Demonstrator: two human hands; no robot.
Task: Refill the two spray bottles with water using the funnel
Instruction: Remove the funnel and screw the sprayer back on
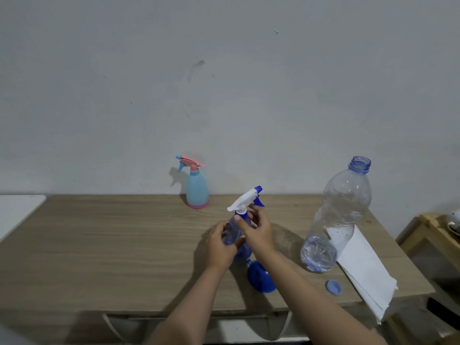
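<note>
Head view: both hands (239,235) around blue spray bottle (235,232).

Funnel (261,277) before held bottle (235,235); cap (334,287) (rightward) on table (112,245)

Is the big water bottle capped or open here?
Open. The water bottle stands upright with a bare threaded neck, and its blue cap lies apart on the table in front of it.

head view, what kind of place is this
Probably a plain room at home: a wood-grain table against a bare, scuffed grey wall, with a small wooden stand beside it.
</note>
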